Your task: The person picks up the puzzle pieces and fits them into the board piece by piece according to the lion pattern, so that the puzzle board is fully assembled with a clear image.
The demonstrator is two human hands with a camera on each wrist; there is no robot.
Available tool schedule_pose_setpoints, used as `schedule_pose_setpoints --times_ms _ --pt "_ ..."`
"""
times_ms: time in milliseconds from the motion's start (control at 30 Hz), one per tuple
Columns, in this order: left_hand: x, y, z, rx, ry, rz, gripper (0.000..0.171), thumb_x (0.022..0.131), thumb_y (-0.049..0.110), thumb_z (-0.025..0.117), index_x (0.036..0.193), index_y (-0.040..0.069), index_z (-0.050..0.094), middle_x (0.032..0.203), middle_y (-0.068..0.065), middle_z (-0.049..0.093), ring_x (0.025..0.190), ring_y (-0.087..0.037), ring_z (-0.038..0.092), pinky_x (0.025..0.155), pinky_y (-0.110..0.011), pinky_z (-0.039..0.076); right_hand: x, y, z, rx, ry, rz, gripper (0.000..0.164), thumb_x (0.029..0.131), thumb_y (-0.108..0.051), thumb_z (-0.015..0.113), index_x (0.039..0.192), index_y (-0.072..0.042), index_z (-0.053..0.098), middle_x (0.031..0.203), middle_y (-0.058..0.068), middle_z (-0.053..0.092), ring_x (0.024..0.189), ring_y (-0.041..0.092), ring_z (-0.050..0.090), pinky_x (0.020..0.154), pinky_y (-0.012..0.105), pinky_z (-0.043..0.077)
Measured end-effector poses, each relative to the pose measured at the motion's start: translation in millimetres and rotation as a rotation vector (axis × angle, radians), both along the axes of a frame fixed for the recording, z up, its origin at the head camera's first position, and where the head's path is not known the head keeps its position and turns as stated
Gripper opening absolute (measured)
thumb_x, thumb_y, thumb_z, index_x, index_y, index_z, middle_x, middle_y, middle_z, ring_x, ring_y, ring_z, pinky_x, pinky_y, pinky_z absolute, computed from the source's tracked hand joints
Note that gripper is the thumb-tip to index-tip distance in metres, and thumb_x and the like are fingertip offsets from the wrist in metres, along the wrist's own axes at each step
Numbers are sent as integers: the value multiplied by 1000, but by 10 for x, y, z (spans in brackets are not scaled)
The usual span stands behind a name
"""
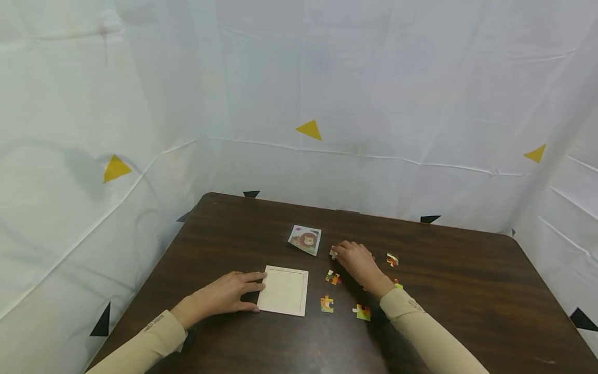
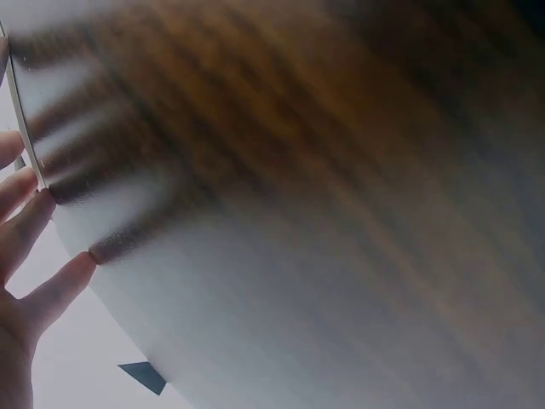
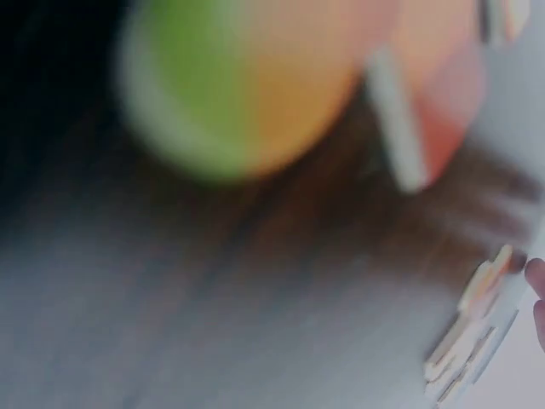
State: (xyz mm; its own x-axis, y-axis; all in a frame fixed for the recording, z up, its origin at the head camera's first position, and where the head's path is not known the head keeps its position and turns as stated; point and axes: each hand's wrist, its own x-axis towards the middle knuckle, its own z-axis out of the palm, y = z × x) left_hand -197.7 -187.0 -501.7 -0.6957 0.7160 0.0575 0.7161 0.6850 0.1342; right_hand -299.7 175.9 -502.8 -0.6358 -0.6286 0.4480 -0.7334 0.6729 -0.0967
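My left hand (image 1: 231,293) rests on the table with its fingers spread, the fingertips at the left edge of a pale, square puzzle tray (image 1: 282,291). The left wrist view shows the same fingers (image 2: 64,294) against the dark tabletop. Farther right, my right hand (image 1: 358,264) reaches palm down over the puzzle pieces. A puzzle piece (image 1: 334,253) shows beside its fingertips, partly covered. The right wrist view catches only two fingertips (image 3: 536,277) close to some pieces (image 3: 468,328); whether they pinch one cannot be made out.
Behind the tray lies a lion picture card (image 1: 306,240). Loose puzzle pieces lie around the right forearm, among them an orange one (image 1: 327,304), a green one (image 1: 362,312) and a far one (image 1: 392,259). White sheeting (image 1: 374,93) encloses the dark table (image 1: 458,280).
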Motion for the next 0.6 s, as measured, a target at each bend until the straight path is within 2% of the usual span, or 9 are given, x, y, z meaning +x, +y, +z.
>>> schedule_pose_setpoints --times_ms 133,333,600 --pt "-2 -6 -3 1 10 -8 57 87 50 66 130 13 62 145 -8 48 121 -22 57 94 -46 48 3 -56 34 -72 -8 -7 24 83 -1 73 107 -1 71 99 12 67 82 23 67 67 38 56" --pt "0 -15 -7 -8 11 -7 56 87 50 65 130 14 62 145 -8 47 120 -21 57 95 -45 48 85 -219 157 -217 -70 64 19 85 3 70 105 2 70 102 15 66 90 26 67 75 39 56" --pt "2 -1 -8 -3 -1 1 56 87 48 66 129 13 63 145 -8 47 120 -21 57 95 -47 47 250 -502 215 -236 -106 106 18 86 4 69 104 2 70 106 16 66 96 27 67 78 37 56"
